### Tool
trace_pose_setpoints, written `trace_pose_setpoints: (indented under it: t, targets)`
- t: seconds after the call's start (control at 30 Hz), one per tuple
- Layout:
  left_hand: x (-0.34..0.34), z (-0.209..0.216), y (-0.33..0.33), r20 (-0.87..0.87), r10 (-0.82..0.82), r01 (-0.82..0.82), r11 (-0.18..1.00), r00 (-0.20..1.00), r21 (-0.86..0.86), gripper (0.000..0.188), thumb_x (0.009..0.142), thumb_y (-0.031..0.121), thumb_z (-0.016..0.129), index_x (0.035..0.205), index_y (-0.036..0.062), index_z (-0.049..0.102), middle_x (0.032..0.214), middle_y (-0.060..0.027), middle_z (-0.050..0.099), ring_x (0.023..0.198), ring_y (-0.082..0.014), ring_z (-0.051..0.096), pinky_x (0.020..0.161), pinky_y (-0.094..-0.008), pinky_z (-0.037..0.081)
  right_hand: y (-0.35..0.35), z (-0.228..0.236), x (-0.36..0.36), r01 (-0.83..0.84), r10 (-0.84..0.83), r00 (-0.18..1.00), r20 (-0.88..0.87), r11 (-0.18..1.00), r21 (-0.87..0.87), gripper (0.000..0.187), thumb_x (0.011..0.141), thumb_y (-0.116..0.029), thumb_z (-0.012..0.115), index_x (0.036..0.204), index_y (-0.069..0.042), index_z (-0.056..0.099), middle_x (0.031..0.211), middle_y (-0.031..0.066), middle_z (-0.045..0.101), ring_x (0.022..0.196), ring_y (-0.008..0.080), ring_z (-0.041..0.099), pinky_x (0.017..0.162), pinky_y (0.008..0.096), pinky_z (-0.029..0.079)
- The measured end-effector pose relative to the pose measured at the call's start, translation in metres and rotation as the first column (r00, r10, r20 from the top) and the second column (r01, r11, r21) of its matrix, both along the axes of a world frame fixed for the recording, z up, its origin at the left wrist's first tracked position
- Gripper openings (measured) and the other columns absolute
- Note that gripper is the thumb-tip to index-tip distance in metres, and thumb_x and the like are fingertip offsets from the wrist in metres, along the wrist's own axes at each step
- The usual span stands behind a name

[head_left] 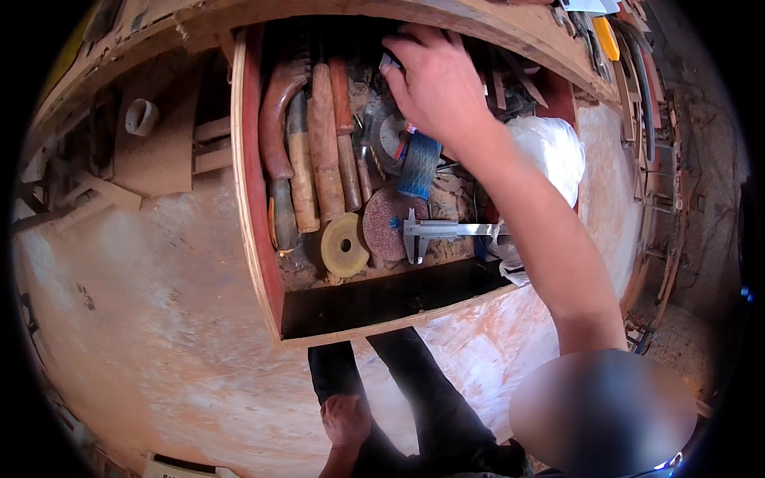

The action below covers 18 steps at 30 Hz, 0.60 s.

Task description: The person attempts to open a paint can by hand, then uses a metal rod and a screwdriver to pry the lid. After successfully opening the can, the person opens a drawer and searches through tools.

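My right hand (438, 80) reaches over the pulled-out wooden drawer (259, 263) to its dark back part. Its thumb and forefinger close around a small, pale grey thing too hidden to name. Below the wrist lies a blue cylindrical thing (420, 165), beside a reddish-brown abrasive disc (386, 223). A metal vernier caliper (446, 229) rests across the front, next to a yellowish disc with a centre hole (344, 244). Several wooden-handled tools (324, 143) line the left side. My left hand (345, 420) rests on my thigh, fingers loosely laid, holding nothing visible.
A white plastic bag (550, 155) bulges at the drawer's right side, under my forearm. The wooden bench edge (335, 11) overhangs the drawer's back. Wood offcuts and a white ring (142, 117) lie on the left. A yellow-handled tool (606, 38) is at the upper right.
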<state>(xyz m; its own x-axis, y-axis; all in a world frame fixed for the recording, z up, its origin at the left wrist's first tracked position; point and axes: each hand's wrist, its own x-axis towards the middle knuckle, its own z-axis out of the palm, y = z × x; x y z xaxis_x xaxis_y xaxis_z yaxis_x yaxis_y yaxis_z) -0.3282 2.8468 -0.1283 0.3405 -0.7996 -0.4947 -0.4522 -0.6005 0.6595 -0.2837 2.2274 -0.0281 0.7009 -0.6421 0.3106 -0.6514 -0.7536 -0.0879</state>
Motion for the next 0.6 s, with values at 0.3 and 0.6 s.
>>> trace_pose_setpoints:
  t: [0.3, 0.6]
  targets:
    - [0.002, 0.012, -0.018, 0.055, -0.043, 0.041, 0.999, 0.998, 0.031, 0.008, 0.077, 0.012, 0.066, 0.084, 0.0082, 0.069, 0.086, -0.0103, 0.07, 0.092, -0.0326, 0.064, 0.085, -0.0462, 0.048, -0.042, -0.02, -0.021, -0.074, -0.014, 0.939, -0.345, 0.968, -0.24, 0.032, 0.094, -0.024, 0.054, 0.122, -0.014, 0.065, 0.137, 0.0106, 0.054, 0.124, 0.0332, 0.054, 0.106, 0.0464, 0.042]
    - [0.007, 0.034, -0.044, 0.177, -0.034, 0.045, 0.997, 0.984, -0.055, 0.008, 0.078, 0.012, 0.066, 0.085, 0.009, 0.068, 0.086, -0.0089, 0.069, 0.094, -0.0313, 0.064, 0.087, -0.0467, 0.047, -0.045, -0.009, -0.04, 0.002, -0.018, 0.945, -0.327, 0.999, -0.047, 0.032, 0.096, -0.028, 0.054, 0.122, -0.012, 0.065, 0.139, 0.0127, 0.053, 0.117, 0.0351, 0.058, 0.098, 0.0449, 0.048]
